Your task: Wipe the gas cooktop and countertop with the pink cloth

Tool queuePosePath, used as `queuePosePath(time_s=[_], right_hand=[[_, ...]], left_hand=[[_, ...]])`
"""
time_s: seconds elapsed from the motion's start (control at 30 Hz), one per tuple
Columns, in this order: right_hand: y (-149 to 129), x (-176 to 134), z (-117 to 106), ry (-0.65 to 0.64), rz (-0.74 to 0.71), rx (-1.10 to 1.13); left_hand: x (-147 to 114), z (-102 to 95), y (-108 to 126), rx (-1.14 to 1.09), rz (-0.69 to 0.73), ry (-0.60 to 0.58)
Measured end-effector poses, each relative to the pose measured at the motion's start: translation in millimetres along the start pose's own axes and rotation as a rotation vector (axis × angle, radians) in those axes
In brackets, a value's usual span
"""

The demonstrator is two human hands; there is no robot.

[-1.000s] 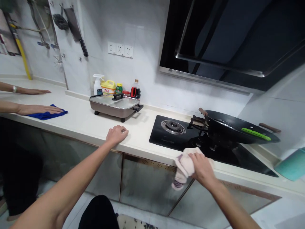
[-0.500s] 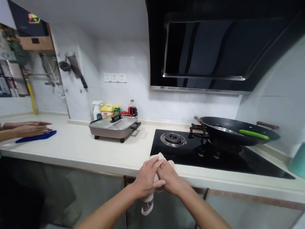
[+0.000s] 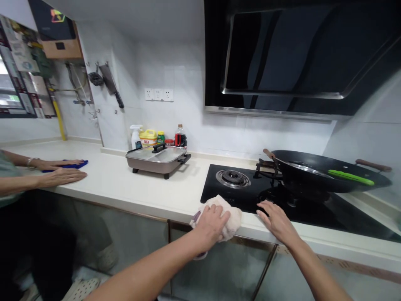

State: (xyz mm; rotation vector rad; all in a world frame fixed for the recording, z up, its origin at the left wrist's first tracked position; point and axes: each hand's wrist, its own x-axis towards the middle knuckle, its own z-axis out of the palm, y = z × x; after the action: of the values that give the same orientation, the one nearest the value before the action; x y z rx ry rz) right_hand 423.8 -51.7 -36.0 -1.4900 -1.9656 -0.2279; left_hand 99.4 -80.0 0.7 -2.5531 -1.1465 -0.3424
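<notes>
My left hand (image 3: 211,225) grips a pale pinkish-white cloth (image 3: 233,219) at the counter's front edge, just before the stove. Part of the cloth hangs over the edge, and my palm hides some of it. To the right, my right hand (image 3: 277,219) is apart from the cloth, with its fingers stretched out and nothing in them. It hovers at or just above the front edge of the black glass cooktop (image 3: 216,188); whether it touches is hard to tell.
A wok (image 3: 319,177) with a green-handled utensil (image 3: 351,177) sits on the right burner. Left of the stove stands an electric pan with a lid (image 3: 153,164), bottles behind it. At far left, another person's hands (image 3: 64,175) rest by a blue cloth (image 3: 75,165). A cleaver (image 3: 110,83) hangs on the wall.
My hands were together on the cloth; now the right has let go and moved right. The cloth has spread out under my left hand. The other person has come further into view.
</notes>
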Motion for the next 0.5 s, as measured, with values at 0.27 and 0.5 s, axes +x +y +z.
queuePosePath(time_s=[0.27,0.5], right_hand=[[12,-4,-1,-0.061,0.104,0.111],[27,-8,3,-0.120,0.059,0.125]], left_hand=[[43,32.5,81,-0.028,0.106,0.132],[12,41.7,32,0.026,0.164,0.252]])
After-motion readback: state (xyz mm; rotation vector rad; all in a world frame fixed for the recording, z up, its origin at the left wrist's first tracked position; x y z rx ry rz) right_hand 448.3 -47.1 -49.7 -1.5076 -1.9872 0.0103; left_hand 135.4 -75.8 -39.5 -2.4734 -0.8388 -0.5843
